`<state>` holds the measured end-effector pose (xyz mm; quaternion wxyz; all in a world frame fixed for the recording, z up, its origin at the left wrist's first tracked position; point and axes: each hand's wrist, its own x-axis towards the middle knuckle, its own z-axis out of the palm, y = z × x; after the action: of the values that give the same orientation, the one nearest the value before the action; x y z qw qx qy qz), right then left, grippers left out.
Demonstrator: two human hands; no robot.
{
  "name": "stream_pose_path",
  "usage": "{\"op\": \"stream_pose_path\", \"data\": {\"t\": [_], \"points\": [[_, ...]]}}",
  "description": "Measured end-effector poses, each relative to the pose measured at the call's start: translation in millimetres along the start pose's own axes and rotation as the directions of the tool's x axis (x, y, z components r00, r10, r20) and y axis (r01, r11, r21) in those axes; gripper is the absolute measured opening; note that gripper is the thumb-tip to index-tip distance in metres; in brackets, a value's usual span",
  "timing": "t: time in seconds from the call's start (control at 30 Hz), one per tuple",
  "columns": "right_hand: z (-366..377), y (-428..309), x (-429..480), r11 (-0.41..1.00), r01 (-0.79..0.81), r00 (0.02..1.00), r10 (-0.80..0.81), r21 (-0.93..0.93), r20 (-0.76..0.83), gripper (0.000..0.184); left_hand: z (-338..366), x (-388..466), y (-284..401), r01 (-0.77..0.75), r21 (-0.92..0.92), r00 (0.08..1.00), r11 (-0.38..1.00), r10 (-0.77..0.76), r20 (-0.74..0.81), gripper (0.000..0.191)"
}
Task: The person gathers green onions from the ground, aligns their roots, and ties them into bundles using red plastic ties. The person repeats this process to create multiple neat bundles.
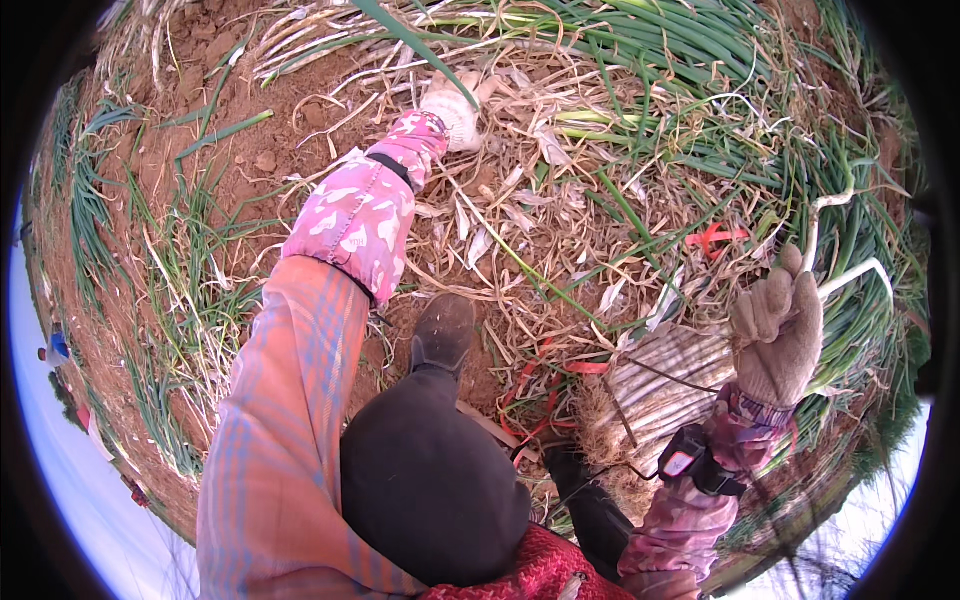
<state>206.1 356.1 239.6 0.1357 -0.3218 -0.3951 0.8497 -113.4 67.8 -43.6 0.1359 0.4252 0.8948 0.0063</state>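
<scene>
My left hand [454, 109], in a pale knitted glove, reaches down to dry leaf litter near loose spring onions [322, 45] at the top. A green leaf crosses in front of it, and its fingers are too unclear to read. At the right, my gloved right hand [776, 330] is turned palm up with curled fingers. Bent white onion stalks [829, 201] stick out between and behind its fingers. Below that hand lies a bundle of spring onions [667, 382], white shanks side by side, with its roots [600, 424] towards me.
Heaped green onion leaves [660, 45] spread across the top and down the right side. Red ties [716, 237] lie among dry husks [480, 244]. My boot [444, 330] rests on brown soil. More onions [199, 337] lie to the left. Distant people [56, 349] show at the left edge.
</scene>
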Motion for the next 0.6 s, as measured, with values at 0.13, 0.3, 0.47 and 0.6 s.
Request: {"op": "stream_pose_path", "data": {"t": [0.13,0.3,0.47,0.6], "points": [[-20.5,53.1,7.9,0.927,-0.163,0.983,0.180,0.337,-0.021,0.033,-11.8,8.4,14.7,-0.034,-0.069,0.991,0.997,0.042,0.128,0.065],[-15.1,7.2,-6.8,0.982,0.061,0.994,-0.045,0.180,-0.096,0.036,-94.2,-13.2,20.1,-0.115,-0.256,0.993,0.960,0.115,-0.016,0.060],[17.9,-67.2,-50.3,0.889,0.458,0.879,-0.457,0.028,0.132,0.040,-211.4,-49.5,36.9,-0.091,-0.939,0.992,0.332,-0.050,-0.114,0.056],[39.8,-59.6,-75.2,0.813,0.574,0.801,-0.534,-0.094,0.269,0.041,-207.5,-58.0,72.5,-0.240,-0.884,0.961,0.402,-0.034,-0.276,0.060]]}}
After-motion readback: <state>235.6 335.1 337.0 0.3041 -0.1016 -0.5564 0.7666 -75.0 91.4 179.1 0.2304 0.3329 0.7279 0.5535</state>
